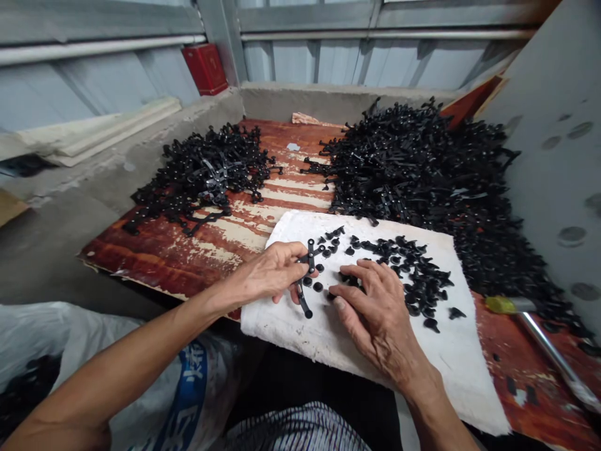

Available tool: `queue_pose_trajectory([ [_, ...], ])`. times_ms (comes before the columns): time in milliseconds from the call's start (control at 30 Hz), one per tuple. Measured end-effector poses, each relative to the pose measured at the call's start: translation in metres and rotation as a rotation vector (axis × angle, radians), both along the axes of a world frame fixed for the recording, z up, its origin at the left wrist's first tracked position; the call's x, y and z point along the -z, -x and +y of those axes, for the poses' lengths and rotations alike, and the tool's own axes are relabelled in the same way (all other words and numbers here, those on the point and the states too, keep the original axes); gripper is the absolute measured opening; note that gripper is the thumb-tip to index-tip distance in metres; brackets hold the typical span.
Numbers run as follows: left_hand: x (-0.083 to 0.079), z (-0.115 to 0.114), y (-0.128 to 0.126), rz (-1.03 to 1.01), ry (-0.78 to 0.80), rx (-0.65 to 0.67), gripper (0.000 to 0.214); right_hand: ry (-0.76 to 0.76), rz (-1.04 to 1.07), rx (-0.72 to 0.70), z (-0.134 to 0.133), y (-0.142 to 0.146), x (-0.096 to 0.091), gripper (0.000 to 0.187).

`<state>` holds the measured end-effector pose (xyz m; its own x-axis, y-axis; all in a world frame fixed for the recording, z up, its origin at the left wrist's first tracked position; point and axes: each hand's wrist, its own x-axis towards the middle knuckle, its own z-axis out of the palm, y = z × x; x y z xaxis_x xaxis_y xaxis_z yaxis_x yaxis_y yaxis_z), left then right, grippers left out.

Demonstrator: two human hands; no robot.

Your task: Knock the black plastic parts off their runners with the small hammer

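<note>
My left hand [282,270] pinches a black branching bracket [304,299], whose slim arms have round ends, above the left part of a white cloth [282,335]. Over the middle of the cloth, my right hand [375,300] has its fingers apart, the fingertips down among small black pieces. One round black piece [331,295] lies right by its index fingertip; whether they touch is hard to tell. Loose small black parts with round bases [422,285] are scattered to the right of that hand. A few round ones [318,287] lie between both hands.
Behind the cloth on the right rises a large heap of black parts [404,163]. A smaller heap of black brackets [211,169] sits left on the worn red board [263,219]. A hammer [549,344] lies at right. Plastic sacks [206,376] stand lower left.
</note>
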<state>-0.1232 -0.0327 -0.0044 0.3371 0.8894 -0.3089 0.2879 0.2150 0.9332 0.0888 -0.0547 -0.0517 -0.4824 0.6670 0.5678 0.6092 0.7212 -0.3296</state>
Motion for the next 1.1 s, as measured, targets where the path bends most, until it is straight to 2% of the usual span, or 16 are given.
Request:
queue_pose_trajectory([
  [67, -0.002, -0.002, -0.001, -0.011, -0.006, 0.013, 0.023, -0.001, 0.092, -0.002, -0.001, -0.001, -0.002, 0.015],
  [167, -0.011, 0.003, -0.001, -0.049, -0.030, -0.021, 0.022, 0.001, 0.250, 0.086, -0.001, -0.002, -0.003, 0.014],
  [267, -0.022, 0.022, -0.001, -0.085, -0.053, -0.065, 0.017, -0.013, 0.335, 0.194, -0.001, -0.004, -0.002, 0.015],
  [367, -0.026, 0.048, -0.004, -0.116, -0.015, -0.053, 0.014, -0.028, 0.368, 0.227, 0.000, -0.004, 0.000, 0.015],
  [500, -0.021, 0.072, -0.010, -0.096, 0.030, 0.007, 0.012, -0.037, 0.403, 0.239, 0.001, -0.003, 0.001, 0.014],
  [767, -0.017, 0.078, -0.009, -0.057, 0.031, 0.126, 0.023, -0.013, 0.428, 0.251, 0.001, -0.003, -0.001, 0.014],
  [933, -0.008, 0.091, -0.002, -0.070, 0.049, 0.108, 0.024, -0.004, 0.433, 0.246, 0.001, -0.004, 0.000, 0.014],
  [1100, -0.004, 0.099, 0.004, -0.083, 0.104, -0.007, 0.024, -0.012, 0.432, 0.248, 0.001, -0.003, 0.000, 0.014],
])
